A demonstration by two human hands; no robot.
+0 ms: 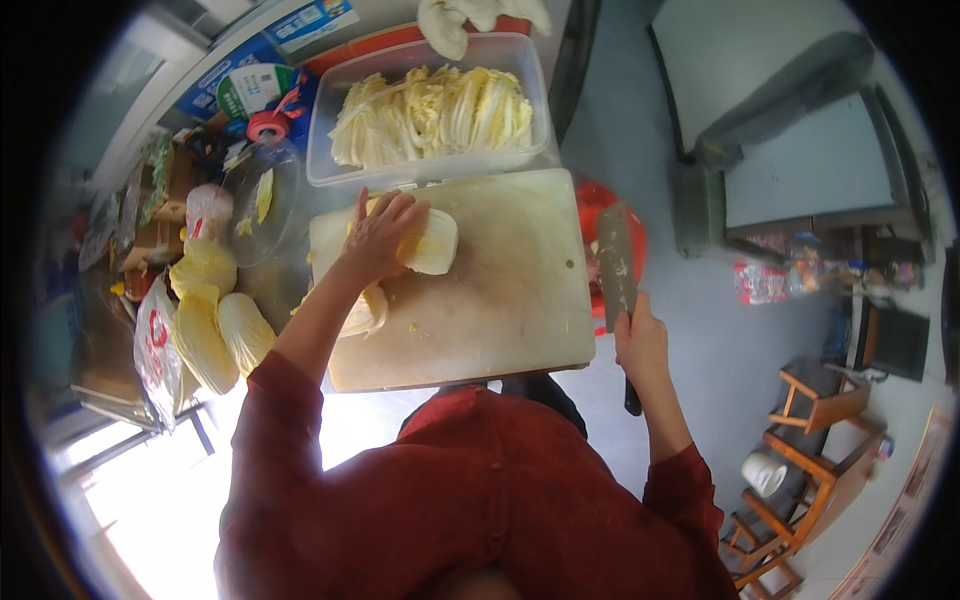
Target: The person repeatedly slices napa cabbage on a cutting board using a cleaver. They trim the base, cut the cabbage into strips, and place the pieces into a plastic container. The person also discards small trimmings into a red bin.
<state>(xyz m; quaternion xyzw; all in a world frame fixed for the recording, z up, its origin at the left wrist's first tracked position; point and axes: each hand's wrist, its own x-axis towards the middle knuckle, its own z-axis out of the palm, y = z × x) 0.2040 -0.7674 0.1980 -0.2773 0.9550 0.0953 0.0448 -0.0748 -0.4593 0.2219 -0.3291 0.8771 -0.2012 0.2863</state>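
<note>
My left hand point(381, 232) grips a piece of napa cabbage point(431, 244) on the white plastic cutting board point(495, 300); its pale stem end faces right. Another cabbage piece point(365, 313) lies on the board just below that hand, partly hidden by my forearm. Off the board's right edge, my right hand point(643, 341) is closed around the handle of a cleaver point(618, 262). The cleaver's broad blade points away from me, with bits stuck to it. Beyond the board, a clear plastic tub point(427, 161) holds many cut cabbage leaves point(431, 116).
Whole napa cabbages point(204, 337) and a plastic bag point(157, 337) sit at the left. A red bag or bin point(634, 232) stands below the cleaver. Behind the tub lie white gloves point(450, 30). A roll of pink tape point(268, 126) and wooden stools point(814, 397) are farther off.
</note>
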